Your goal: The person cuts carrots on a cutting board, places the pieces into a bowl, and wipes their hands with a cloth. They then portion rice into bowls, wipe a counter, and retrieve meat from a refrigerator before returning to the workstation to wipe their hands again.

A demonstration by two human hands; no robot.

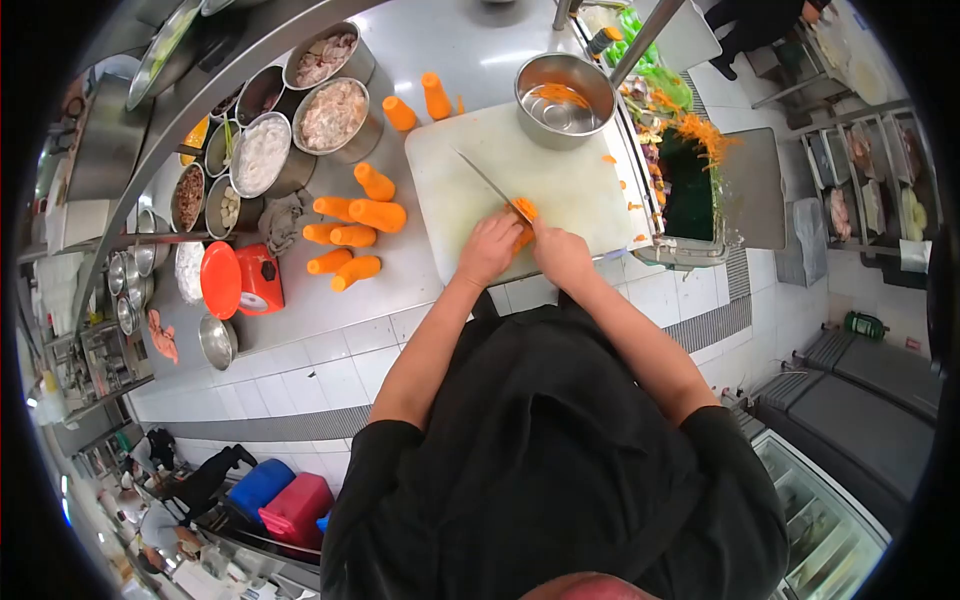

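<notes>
My head view is bright overall, in cool white light. The brushed grey steel tabletop [410, 55] throws back a pale glare toward twelve o'clock, and the rectangular off-white cutting board [440, 165] looks washed in light. I see small highlights on the round silver steel bowl [566, 100] at about one o'clock. The loose black short-sleeved shirt [560, 430] reads dark, its folds faint. Wide-angle distortion bends the long grey metal rail [190, 95] at ten o'clock into an arc; black vignetting closes the corners. Toward eight o'clock, small details turn soft and hard to read.
</notes>
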